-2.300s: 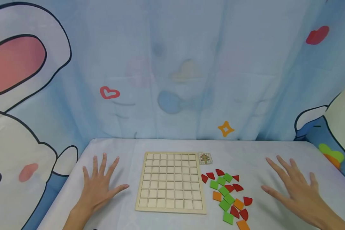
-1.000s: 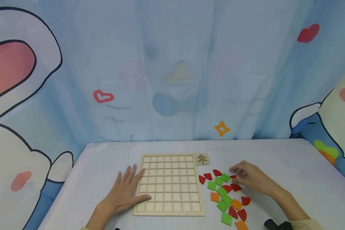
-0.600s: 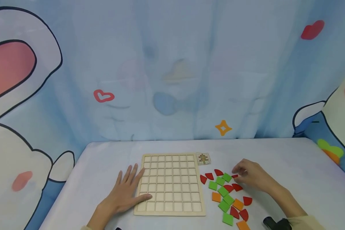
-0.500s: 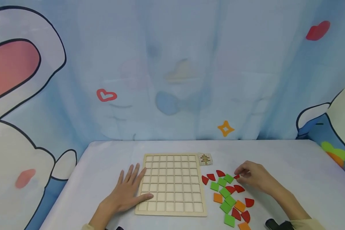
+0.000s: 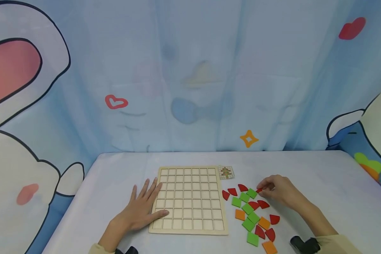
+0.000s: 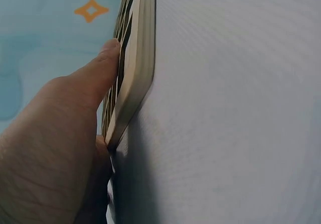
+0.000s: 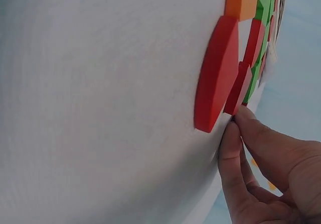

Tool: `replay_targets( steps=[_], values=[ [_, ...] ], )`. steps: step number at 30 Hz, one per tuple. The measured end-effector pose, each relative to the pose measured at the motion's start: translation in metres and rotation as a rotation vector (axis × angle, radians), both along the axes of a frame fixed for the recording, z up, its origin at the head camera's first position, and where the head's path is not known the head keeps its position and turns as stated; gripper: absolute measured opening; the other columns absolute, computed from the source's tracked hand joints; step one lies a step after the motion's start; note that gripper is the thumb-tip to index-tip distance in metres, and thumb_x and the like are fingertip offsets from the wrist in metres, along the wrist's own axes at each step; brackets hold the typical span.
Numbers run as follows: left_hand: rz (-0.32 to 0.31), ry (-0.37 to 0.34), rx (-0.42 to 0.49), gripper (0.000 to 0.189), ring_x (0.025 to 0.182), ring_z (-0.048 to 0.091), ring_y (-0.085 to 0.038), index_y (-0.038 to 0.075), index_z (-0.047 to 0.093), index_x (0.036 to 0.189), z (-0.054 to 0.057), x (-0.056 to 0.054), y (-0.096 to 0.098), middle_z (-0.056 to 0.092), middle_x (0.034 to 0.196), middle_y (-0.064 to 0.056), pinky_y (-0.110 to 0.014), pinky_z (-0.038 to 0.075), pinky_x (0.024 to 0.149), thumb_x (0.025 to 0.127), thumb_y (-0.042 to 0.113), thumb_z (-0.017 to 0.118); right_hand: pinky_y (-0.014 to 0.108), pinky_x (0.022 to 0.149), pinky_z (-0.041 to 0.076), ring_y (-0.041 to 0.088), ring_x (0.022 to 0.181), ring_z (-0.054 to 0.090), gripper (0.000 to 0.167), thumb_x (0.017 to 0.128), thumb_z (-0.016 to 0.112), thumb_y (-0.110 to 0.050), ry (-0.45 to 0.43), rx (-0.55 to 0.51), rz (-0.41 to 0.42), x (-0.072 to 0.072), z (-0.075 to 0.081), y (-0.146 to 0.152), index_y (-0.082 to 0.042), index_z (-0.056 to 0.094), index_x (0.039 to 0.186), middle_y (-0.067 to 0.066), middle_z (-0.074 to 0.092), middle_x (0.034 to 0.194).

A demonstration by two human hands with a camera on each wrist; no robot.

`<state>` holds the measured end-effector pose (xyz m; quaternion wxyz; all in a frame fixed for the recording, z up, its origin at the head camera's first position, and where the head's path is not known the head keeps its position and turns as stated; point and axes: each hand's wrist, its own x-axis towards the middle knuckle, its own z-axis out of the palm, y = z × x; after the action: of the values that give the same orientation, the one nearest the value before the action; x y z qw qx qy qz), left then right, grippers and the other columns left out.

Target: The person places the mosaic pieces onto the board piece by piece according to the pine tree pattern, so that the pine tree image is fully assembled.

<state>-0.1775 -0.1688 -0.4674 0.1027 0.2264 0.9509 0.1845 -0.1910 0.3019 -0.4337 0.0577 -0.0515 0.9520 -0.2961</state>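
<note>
A pale wooden grid board (image 5: 192,204) lies flat on the white-covered table, its square cells bare. My left hand (image 5: 143,209) rests with spread fingers along its left side, thumb over the lower cells. In the left wrist view the thumb (image 6: 103,66) lies on the board's edge (image 6: 138,68). At the far right of a loose spread of tiles, my right hand (image 5: 280,191) pinches a small red quarter-round tile (image 5: 259,190) between thumb and fingers. The right wrist view shows that hand (image 7: 271,169) with fingertips together beside other red tiles (image 7: 218,78); the pinched one is mostly hidden there.
Right of the board lie several green square tiles (image 5: 253,217), orange squares (image 5: 240,214) and red quarter-rounds (image 5: 274,219). A small card with a tree pattern (image 5: 226,172) touches the board's upper right corner. A blue printed curtain (image 5: 193,134) hangs behind the table.
Both hands came in from the table's sides: the left settled onto the board's left edge, the right reached the tiles. Its fingers have since closed on the red quarter-round tile.
</note>
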Motion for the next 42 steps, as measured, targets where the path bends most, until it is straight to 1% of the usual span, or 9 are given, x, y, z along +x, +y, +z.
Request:
replay_targets(
  steps=[9, 14, 19, 21, 27, 32, 35, 39, 42],
  values=[
    [-0.001, -0.003, -0.008, 0.094, 0.161, -0.006, -0.033, 0.015, 0.014, 0.17, -0.0004, -0.002, -0.0007, 0.004, 0.176, -0.008, -0.071, -0.01, 0.12, 0.101, 0.069, 0.049, 0.028, 0.068, 0.056, 0.02, 0.082, 0.059, 0.011, 0.089, 0.08, 0.0, 0.007, -0.017, -0.007, 0.0003, -0.0056, 0.0004, 0.002, 0.076, 0.099, 0.003, 0.067, 0.088],
    [-0.013, -0.008, 0.014, 0.093, 0.161, -0.006, -0.034, 0.015, 0.014, 0.17, -0.0014, -0.0038, 0.0005, 0.002, 0.176, -0.007, -0.072, -0.011, 0.119, 0.102, 0.067, 0.049, 0.031, 0.071, 0.057, 0.02, 0.083, 0.06, 0.012, 0.089, 0.08, -0.001, 0.022, -0.001, -0.007, 0.0005, -0.0039, 0.002, 0.002, 0.076, 0.1, 0.003, 0.067, 0.089],
    [-0.024, 0.019, 0.033, 0.094, 0.161, -0.003, -0.038, 0.011, 0.015, 0.169, -0.0038, -0.0033, -0.0012, 0.004, 0.176, -0.011, -0.074, -0.01, 0.118, 0.102, 0.065, 0.052, 0.028, 0.069, 0.056, 0.02, 0.083, 0.061, 0.012, 0.089, 0.08, 0.0, 0.049, -0.013, 0.003, 0.0014, -0.0038, 0.0012, 0.002, 0.076, 0.101, 0.004, 0.068, 0.09],
    [-0.022, 0.029, 0.044, 0.094, 0.161, 0.0, -0.039, 0.01, 0.017, 0.169, -0.0043, -0.0027, -0.0034, 0.006, 0.175, -0.012, -0.074, -0.008, 0.118, 0.101, 0.063, 0.055, 0.029, 0.07, 0.057, 0.021, 0.084, 0.061, 0.013, 0.089, 0.08, 0.0, 0.05, -0.023, 0.004, 0.0012, -0.0046, -0.0001, 0.003, 0.075, 0.101, 0.005, 0.068, 0.09],
    [-0.01, 0.03, 0.044, 0.094, 0.161, 0.001, -0.037, 0.013, 0.019, 0.169, -0.0045, -0.0038, -0.0065, 0.009, 0.175, -0.011, -0.072, -0.007, 0.12, 0.099, 0.065, 0.056, 0.036, 0.074, 0.059, 0.023, 0.085, 0.061, 0.016, 0.089, 0.08, 0.0, 0.03, -0.008, -0.039, 0.0018, -0.0062, -0.003, 0.005, 0.074, 0.102, 0.007, 0.067, 0.091],
    [0.007, 0.025, 0.03, 0.096, 0.161, -0.001, -0.038, 0.015, 0.018, 0.169, -0.0029, -0.0023, -0.0066, 0.007, 0.175, -0.014, -0.073, -0.007, 0.12, 0.099, 0.068, 0.055, 0.038, 0.074, 0.06, 0.022, 0.083, 0.061, 0.018, 0.088, 0.081, 0.0, 0.033, 0.011, -0.056, 0.0027, -0.0038, -0.0046, 0.006, 0.075, 0.104, 0.008, 0.069, 0.091],
    [0.015, 0.024, 0.039, 0.095, 0.161, -0.001, -0.039, 0.015, 0.019, 0.169, -0.0015, -0.0007, -0.0064, 0.007, 0.175, -0.015, -0.074, -0.008, 0.119, 0.099, 0.067, 0.056, 0.037, 0.073, 0.06, 0.021, 0.081, 0.062, 0.018, 0.087, 0.082, 0.0, 0.053, 0.025, -0.056, 0.0045, -0.0037, -0.0053, 0.007, 0.076, 0.103, 0.008, 0.071, 0.09],
    [0.021, 0.026, 0.045, 0.094, 0.161, -0.001, -0.04, 0.016, 0.021, 0.169, -0.0002, 0.0003, -0.0059, 0.008, 0.175, -0.016, -0.075, -0.008, 0.118, 0.098, 0.067, 0.057, 0.038, 0.072, 0.061, 0.022, 0.081, 0.063, 0.016, 0.085, 0.084, 0.001, 0.107, 0.043, -0.053, 0.0079, -0.004, -0.0056, 0.005, 0.078, 0.1, 0.008, 0.071, 0.088],
    [0.023, 0.037, 0.04, 0.094, 0.161, 0.0, -0.04, 0.017, 0.022, 0.169, 0.0003, 0.0003, -0.0062, 0.01, 0.174, -0.017, -0.076, -0.007, 0.118, 0.098, 0.067, 0.058, 0.04, 0.073, 0.062, 0.023, 0.081, 0.064, 0.014, 0.083, 0.085, 0.002, 0.152, 0.057, -0.026, 0.0096, -0.0043, -0.0056, 0.003, 0.08, 0.096, 0.007, 0.071, 0.087]
  ],
)
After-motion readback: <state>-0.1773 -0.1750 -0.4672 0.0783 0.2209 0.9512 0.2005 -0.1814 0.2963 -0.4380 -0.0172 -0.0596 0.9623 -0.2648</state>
